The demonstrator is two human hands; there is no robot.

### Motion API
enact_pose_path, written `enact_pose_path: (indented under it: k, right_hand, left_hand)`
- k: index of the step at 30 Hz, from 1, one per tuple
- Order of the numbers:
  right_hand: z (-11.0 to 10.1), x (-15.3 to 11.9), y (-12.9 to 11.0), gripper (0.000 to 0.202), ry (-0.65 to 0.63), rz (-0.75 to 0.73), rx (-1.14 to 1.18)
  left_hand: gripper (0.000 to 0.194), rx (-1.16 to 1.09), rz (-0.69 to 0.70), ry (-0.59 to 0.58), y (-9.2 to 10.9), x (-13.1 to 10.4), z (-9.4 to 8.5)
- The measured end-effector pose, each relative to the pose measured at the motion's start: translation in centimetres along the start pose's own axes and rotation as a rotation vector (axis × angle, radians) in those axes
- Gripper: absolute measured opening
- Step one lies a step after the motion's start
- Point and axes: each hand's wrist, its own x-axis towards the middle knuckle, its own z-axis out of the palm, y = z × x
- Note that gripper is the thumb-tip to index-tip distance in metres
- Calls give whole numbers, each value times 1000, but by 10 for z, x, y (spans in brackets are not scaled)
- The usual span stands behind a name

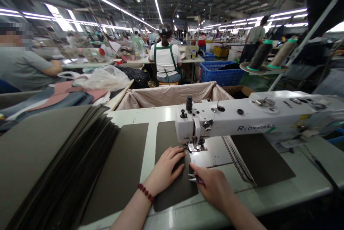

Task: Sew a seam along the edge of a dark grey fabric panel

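Observation:
A dark grey-green panel [174, 190] lies flat on the table, its far end running under the head of a white sewing machine [223, 118]. On that panel rests my left hand [169, 165], fingers stretched out, the tips close to the presser foot [196, 146]. My right hand [215, 185] is closed around small thread snips [195, 178], whose blades point left over the panel's right edge. Its index finger reaches forward to that edge, just short of the presser foot.
At the left stands a tall fanned stack of similar panels [53, 144], with a single panel [118, 169] beside it. More panels [263, 158] lie right of the needle. Behind the table is a cloth-lined bin [166, 95]. Thread cones [259, 56] stand at right; co-workers sit beyond.

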Motion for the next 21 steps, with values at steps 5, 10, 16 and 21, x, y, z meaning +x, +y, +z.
enact_pose_path:
  k: [5, 10, 16, 21]
  right_hand:
    - [1, 0, 1, 56, -2, 1, -12]
    - [1, -1, 1, 59, -11, 2, -23]
    - [1, -1, 1, 59, -19, 12, -39]
    - [0, -1, 0, 60, -17, 5, -21]
  left_hand:
    - [40, 3, -1, 0, 1, 0, -1]
    - [40, -8, 9, 18, 1, 0, 0]
    - [39, -13, 14, 26, 1, 0, -1]
    - [39, -9, 3, 19, 2, 1, -1]
